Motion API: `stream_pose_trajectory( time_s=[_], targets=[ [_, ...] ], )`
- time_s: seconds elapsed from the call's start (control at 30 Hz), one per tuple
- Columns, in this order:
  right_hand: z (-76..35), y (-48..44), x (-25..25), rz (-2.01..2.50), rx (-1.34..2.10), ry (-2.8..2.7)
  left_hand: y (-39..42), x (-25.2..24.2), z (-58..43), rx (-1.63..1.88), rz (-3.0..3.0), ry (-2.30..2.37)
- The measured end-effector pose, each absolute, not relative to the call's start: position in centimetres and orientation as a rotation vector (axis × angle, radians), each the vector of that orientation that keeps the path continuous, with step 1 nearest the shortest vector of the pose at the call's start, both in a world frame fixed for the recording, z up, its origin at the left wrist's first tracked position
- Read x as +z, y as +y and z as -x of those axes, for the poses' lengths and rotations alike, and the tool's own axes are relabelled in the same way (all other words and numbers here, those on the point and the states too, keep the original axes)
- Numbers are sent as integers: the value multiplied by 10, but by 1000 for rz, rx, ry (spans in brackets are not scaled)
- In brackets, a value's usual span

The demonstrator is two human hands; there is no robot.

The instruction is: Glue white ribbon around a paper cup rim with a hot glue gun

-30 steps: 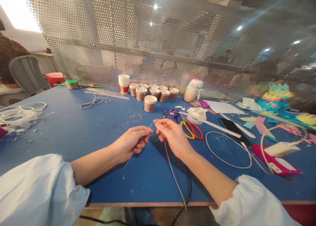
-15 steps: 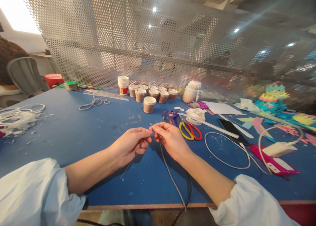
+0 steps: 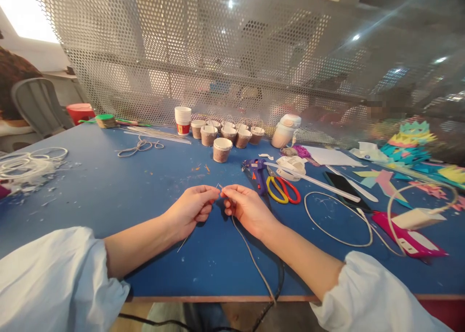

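Observation:
My left hand (image 3: 192,210) is closed in a pinch on a thin stiff wire (image 3: 182,244), whose lower end sticks out below the palm. Between thumb and forefinger, my right hand (image 3: 247,210) pinches the end of a beige cord (image 3: 254,261), which trails down over the table's front edge. The fingertips of both hands nearly meet above the blue table (image 3: 160,274). Exactly how the cord's tip and the wire lie against each other is too small to tell. Beyond the hands stands a small cord-wrapped cup (image 3: 222,152) with a white rim.
Several similar cups (image 3: 209,136) and stacked paper cups (image 3: 182,121) stand behind. To the right lie a glue gun (image 3: 258,172), scissors (image 3: 278,190), a phone (image 3: 343,189) and a white cable (image 3: 336,245). White cord (image 3: 31,163) and scraps lie left. A perforated metal screen (image 3: 181,46) borders the back.
Both hands still pinch at nearly the same spot. The left fingertips have drawn slightly away from the right ones, and a thin tip shows between them. The view has shifted slightly.

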State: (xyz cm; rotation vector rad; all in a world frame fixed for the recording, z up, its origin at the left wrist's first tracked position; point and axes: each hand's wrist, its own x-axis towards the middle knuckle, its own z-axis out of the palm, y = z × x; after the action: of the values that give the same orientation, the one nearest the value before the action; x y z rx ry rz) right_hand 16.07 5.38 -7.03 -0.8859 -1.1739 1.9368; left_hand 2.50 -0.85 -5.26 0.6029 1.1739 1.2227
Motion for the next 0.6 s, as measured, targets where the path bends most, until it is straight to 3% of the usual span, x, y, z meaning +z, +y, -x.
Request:
stream_pose_trajectory(
  time_s=[0.43,0.53,0.6],
  targets=[
    [-160,53,-71,904,1988,-1295,-8,-55,-24,1275,-593,1158],
    [-164,54,-63,926,1811,-1569,-8,-53,-24,1295,-603,1189],
    [-175,57,-51,958,1491,-1889,-7,-51,-22,1322,-605,1211]
  ],
)
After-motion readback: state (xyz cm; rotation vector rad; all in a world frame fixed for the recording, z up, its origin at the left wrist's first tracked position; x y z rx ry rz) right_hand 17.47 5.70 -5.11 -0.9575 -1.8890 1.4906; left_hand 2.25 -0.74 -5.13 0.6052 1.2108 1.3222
